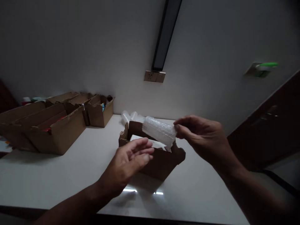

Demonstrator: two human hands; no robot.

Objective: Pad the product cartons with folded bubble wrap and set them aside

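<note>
Pinched in the fingers of my right hand (199,134) is the end of a piece of bubble wrap (160,129), held above an open cardboard box (154,162). My left hand (127,162) is in front of the box's near left side, its fingers apart and nothing in them. Inside the box lies a white item (138,137), mostly hidden by the bubble wrap and my left hand. More clear bubble wrap (126,117) rests on the table behind the box.
Several open cardboard boxes (70,131) stand together at the left of the white table (98,162), with assorted items inside. A wall socket (154,76) sits behind, under a dark vertical strip (166,34). At right are a brown door (264,134) and a green object (268,65) by a wall plate.
</note>
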